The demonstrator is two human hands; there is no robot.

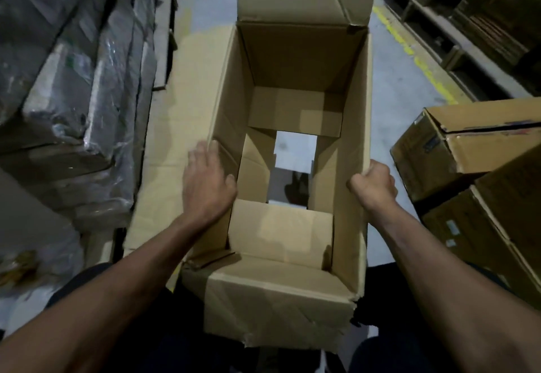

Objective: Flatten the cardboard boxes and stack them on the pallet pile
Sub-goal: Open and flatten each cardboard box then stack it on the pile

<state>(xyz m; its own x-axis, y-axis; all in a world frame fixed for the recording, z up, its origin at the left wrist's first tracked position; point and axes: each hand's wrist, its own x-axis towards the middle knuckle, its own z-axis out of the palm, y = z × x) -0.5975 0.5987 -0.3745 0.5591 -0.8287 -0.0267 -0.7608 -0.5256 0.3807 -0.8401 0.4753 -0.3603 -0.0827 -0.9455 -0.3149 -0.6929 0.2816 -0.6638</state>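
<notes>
You hold one open cardboard box (292,167) upright between your two hands, its bottom flaps parted so the floor shows through; that suggests you're readying it to collapse. Two more boxes (474,150) sit just outside your right grip. Your right hand (373,186) is clenched over the right wall's top edge. Your left hand (209,182) lies with relaxed fingers against the left wall, steadying it.

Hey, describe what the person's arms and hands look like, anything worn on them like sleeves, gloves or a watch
Both forearms are bare up to the frame's lower edge; no sleeves show. The left hand and right hand wear no gloves, and no watch, wristband or ring is visible. Dark clothing shows beneath the arms.
</notes>
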